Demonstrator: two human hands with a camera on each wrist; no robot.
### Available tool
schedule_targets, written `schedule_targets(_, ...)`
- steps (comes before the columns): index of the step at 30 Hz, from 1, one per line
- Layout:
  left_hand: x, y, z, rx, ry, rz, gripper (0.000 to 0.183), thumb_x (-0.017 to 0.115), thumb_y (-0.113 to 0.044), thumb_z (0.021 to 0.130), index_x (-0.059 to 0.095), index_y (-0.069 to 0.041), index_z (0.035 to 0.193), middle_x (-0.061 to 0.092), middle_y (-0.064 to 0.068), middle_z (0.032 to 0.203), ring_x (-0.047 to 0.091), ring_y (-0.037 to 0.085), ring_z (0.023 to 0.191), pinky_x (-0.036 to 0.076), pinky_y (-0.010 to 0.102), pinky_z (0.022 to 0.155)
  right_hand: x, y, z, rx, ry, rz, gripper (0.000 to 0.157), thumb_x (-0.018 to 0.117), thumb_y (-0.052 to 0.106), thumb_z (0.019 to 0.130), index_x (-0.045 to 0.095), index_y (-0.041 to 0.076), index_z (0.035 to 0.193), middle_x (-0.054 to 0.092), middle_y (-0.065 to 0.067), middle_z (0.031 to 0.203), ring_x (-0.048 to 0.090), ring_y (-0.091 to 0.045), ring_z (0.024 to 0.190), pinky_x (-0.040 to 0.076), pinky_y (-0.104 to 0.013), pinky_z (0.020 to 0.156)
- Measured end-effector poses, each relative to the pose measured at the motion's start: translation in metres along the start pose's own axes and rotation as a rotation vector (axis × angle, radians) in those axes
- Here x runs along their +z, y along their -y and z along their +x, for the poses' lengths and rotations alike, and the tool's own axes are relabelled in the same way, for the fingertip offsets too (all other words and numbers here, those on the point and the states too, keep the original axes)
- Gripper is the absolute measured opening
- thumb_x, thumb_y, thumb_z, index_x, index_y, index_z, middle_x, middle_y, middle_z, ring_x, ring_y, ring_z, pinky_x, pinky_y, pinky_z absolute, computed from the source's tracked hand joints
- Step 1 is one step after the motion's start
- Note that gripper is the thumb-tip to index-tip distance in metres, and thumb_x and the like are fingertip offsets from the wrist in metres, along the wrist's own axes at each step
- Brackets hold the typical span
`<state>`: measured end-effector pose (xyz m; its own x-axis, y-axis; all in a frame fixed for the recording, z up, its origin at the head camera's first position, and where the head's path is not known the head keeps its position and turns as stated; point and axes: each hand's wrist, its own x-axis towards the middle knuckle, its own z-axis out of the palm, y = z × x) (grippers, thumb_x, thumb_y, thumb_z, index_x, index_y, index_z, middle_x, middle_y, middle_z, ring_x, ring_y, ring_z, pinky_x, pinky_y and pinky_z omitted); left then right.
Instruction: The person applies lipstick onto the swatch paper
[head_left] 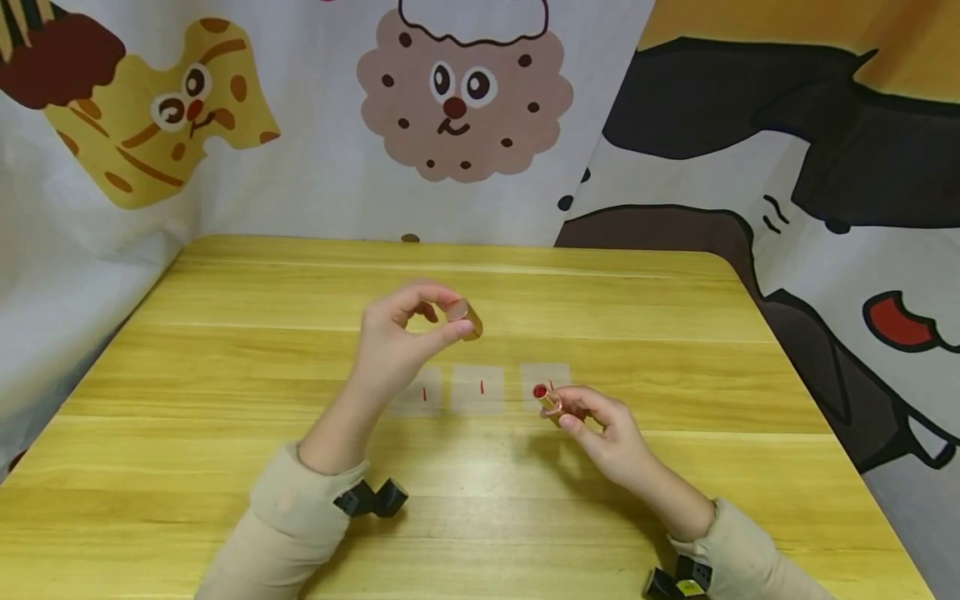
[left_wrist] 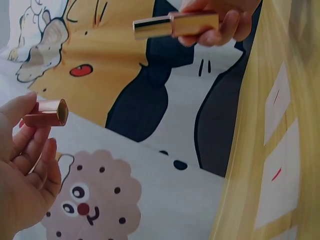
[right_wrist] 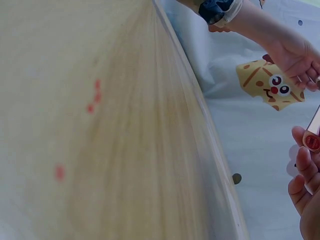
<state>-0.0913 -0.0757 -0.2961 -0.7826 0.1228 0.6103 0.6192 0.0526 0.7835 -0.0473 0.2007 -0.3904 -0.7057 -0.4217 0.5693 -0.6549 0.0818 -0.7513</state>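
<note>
A gold lipstick cap (head_left: 465, 318) is pinched between the thumb and fingertips of my left hand (head_left: 393, 337), raised over the middle of the table. In the left wrist view the cap (left_wrist: 47, 113) shows its open end. My right hand (head_left: 611, 437) holds the uncapped lipstick (head_left: 550, 402), its red tip pointing up and to the left in the head view. The lipstick (left_wrist: 175, 25) appears as a gold tube in the left wrist view. In the right wrist view a red round end of the lipstick (right_wrist: 312, 143) faces the camera.
Three pale paper squares lie in a row on the wooden table (head_left: 480, 517): a left one (head_left: 408, 404), a middle one (head_left: 465, 400) and a right one (head_left: 540, 373). Each bears a short red stroke. A cartoon-printed curtain (head_left: 315, 192) hangs behind.
</note>
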Motion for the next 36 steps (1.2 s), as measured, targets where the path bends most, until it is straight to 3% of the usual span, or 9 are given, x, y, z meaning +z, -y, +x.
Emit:
schedule_targets(16,0.024,-0.009,-0.012,0.056,0.086,-0.065,0.026,0.080,0.009,0.071,0.069,0.002,0.093,0.068,0.007,0.093,0.059,0.020,0.084,0.046,0.033,0.072,0.000,0.002,0.000,0.020,0.004,0.022,0.028,0.056,-0.013,0.090,0.060,-0.006,0.117,0.068,-0.018,0.098,0.067,-0.016,0.092,0.052,-0.024,0.072)
schedule_targets(21,0.030,-0.010,-0.016,0.031,0.097,-0.075,0.025,0.081,0.005,0.072,0.069,0.000,0.094,0.068,0.006,0.093,0.059,0.020,0.083,0.047,0.034,0.073,0.000,0.002,0.000,0.010,0.006,0.020,0.027,0.056,-0.011,0.091,0.060,-0.006,0.117,0.068,-0.018,0.097,0.067,-0.016,0.092,0.052,-0.024,0.071)
schedule_targets(29,0.039,-0.010,-0.023,-0.080,0.104,-0.079,0.026,0.081,0.001,0.073,0.069,-0.002,0.096,0.068,0.003,0.095,0.057,0.021,0.082,0.049,0.035,0.072,-0.001,0.002,0.001,0.011,0.008,0.005,0.023,0.057,-0.006,0.092,0.060,-0.007,0.115,0.069,-0.015,0.095,0.067,-0.019,0.089,0.051,-0.024,0.070)
schedule_targets(36,0.046,-0.006,-0.026,-0.071,0.116,-0.104,0.025,0.080,0.003,0.073,0.069,-0.001,0.095,0.069,0.003,0.091,0.058,0.019,0.080,0.048,0.032,0.073,-0.001,0.000,0.001,-0.005,0.007,0.017,0.025,0.056,-0.010,0.091,0.060,-0.006,0.116,0.069,-0.016,0.096,0.067,-0.018,0.090,0.052,-0.024,0.070)
